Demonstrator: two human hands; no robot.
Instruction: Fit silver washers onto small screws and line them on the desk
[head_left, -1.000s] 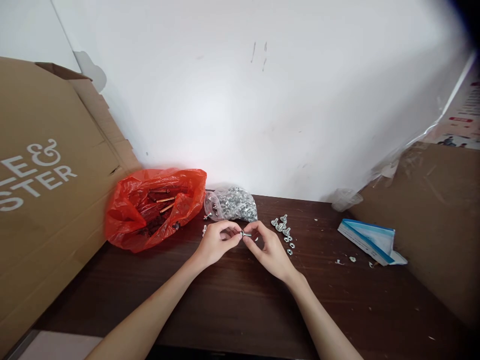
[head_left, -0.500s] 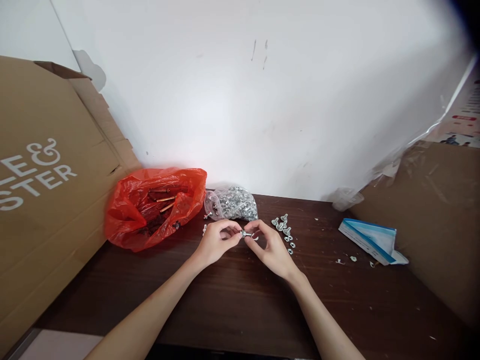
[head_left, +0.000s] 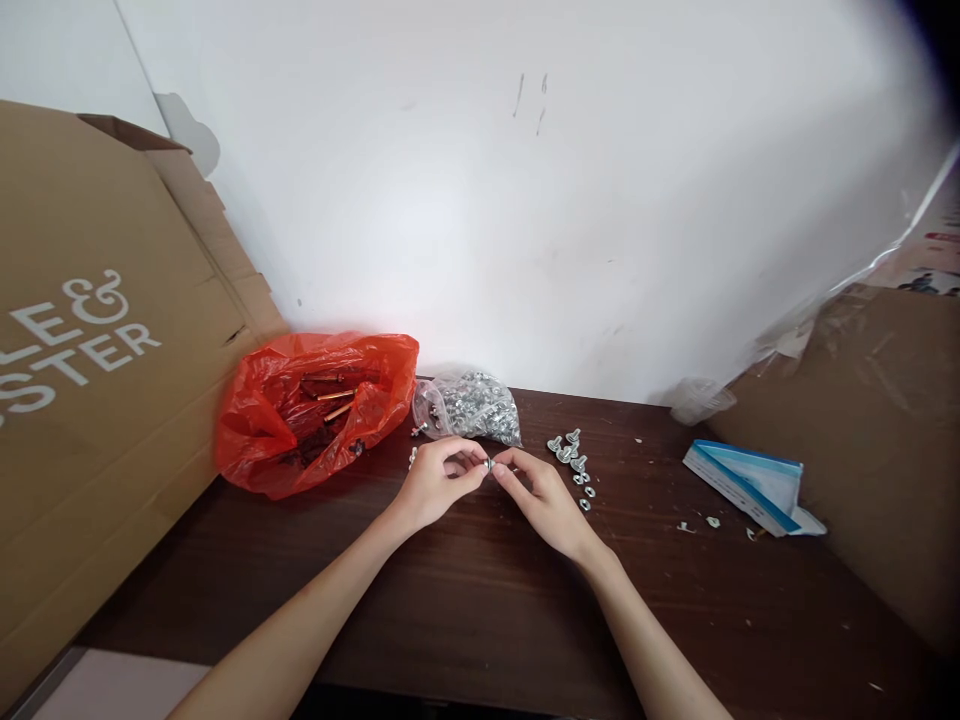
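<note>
Above the dark table, a small silver bolt (head_left: 490, 464) is pinched between both hands. My left hand (head_left: 444, 477) grips its left end between thumb and fingertips. From the other side, my right hand (head_left: 541, 497) closes its thumb and index finger on the shank end, which is mostly hidden. Whether a nut sits on the thread cannot be made out. Just right of my right hand lie several silver bolts (head_left: 570, 452) in a small group, with a few nuts (head_left: 585, 491) in front of them. A clear bag of small metal hardware (head_left: 480, 405) lies behind my hands.
A red plastic bag (head_left: 251, 420) holding long copper-coloured bolts stands at the left, against a cardboard box (head_left: 82, 420). On the right are a blue-and-white packet (head_left: 746, 485), a crumpled clear plastic cup (head_left: 699, 400) and white scraps (head_left: 712, 521). A white wall (head_left: 450, 200) rises behind.
My right fingers have come closer to my left ones and now cover most of the bolt's shank, which showed before. The view has shifted slightly.
</note>
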